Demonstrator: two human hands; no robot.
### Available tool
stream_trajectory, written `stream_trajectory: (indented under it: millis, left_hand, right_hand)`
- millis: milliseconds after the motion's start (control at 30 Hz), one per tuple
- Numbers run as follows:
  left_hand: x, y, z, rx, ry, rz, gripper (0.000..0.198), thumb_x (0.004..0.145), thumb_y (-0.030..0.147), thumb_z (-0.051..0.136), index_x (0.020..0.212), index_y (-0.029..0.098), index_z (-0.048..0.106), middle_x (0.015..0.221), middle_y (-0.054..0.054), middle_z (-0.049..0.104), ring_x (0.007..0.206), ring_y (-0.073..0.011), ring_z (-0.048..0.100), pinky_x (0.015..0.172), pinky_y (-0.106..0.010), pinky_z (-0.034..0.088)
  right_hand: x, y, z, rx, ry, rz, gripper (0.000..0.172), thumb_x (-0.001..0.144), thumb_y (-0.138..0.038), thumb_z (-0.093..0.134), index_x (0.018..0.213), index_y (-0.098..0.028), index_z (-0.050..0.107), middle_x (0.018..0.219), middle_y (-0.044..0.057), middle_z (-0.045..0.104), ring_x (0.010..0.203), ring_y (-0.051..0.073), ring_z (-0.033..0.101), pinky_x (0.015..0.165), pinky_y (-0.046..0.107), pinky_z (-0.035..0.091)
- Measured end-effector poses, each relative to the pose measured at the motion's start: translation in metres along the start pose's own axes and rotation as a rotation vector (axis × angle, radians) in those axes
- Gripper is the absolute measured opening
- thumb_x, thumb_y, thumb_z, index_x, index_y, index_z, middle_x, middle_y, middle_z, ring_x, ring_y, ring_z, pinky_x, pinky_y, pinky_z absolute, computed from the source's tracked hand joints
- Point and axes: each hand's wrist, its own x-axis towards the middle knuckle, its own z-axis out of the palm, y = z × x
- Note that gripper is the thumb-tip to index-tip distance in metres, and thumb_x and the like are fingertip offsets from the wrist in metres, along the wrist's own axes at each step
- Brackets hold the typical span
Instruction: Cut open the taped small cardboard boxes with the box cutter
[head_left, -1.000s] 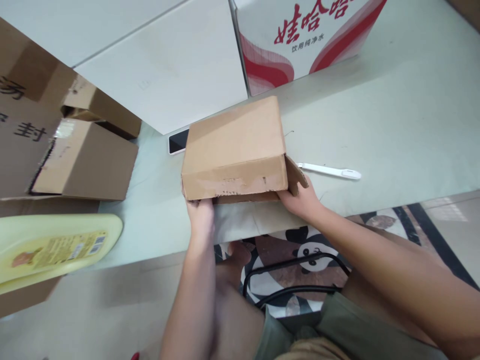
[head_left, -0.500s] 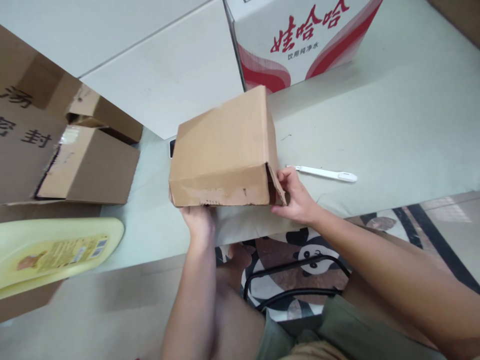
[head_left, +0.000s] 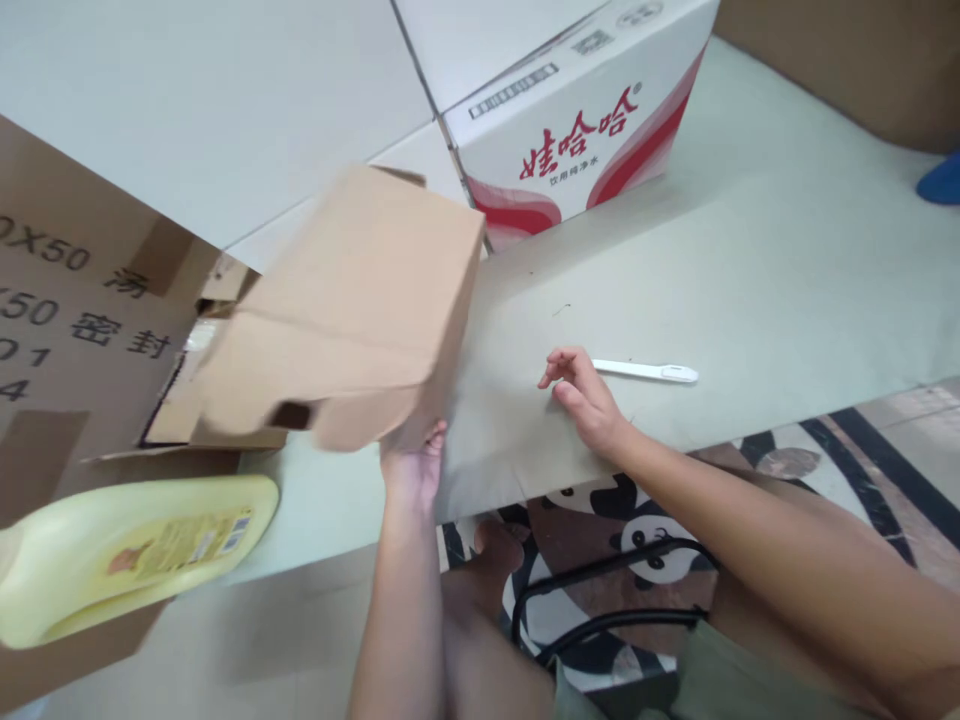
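The left hand [head_left: 416, 462] grips the lower edge of the tilted brown cardboard box [head_left: 360, 290] left of centre, its forearm rising from the bottom of the frame. The right hand [head_left: 585, 400], at centre right, holds nothing, fingers loosely curled and parted, just beside a white utility knife [head_left: 649, 372]. Both lie over a pale green tabletop [head_left: 787, 270]; a red-lettered white carton [head_left: 570, 140] stands at upper centre, a panda-patterned mat [head_left: 600, 560] below.
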Motion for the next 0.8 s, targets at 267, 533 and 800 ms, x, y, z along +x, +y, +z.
stream_trajectory:
  millis: [267,533,800]
  left_hand:
    - [-0.014,0.021,-0.003,-0.01,-0.205,-0.419,0.023,0.065,-0.001,0.067,0.064,0.017,0.052,0.053,0.004,0.05,0.042,-0.0074,0.047,0.037,-0.015,0.039]
    - [-0.013,0.016,-0.005,0.111,-0.308,-0.571,0.019,0.066,0.006,0.072,0.066,0.016,0.056,0.048,0.005,0.049,0.033,-0.0046,0.036,0.032,-0.013,0.027]
    - [-0.019,0.004,-0.006,0.221,-0.304,-0.511,0.017,0.058,0.009,0.078,0.063,0.014,0.062,0.047,0.0,0.056,0.037,-0.0109,0.049,0.036,-0.019,0.04]
  right_hand:
    - [0.01,-0.006,-0.006,0.076,0.003,-0.009,0.058,0.081,-0.07,0.057,0.119,-0.027,0.046,0.126,0.012,0.058,0.118,0.028,0.06,0.095,0.046,0.049]
    - [0.006,-0.016,-0.02,0.139,-0.136,-0.057,0.065,0.078,-0.072,0.065,0.119,-0.027,0.042,0.143,0.014,0.048,0.136,0.031,0.047,0.11,0.049,0.04]
    - [0.009,-0.024,-0.029,0.168,-0.178,0.045,0.097,0.065,-0.065,0.081,0.133,-0.033,0.02,0.132,0.012,0.049,0.127,0.031,0.053,0.108,0.053,0.042]
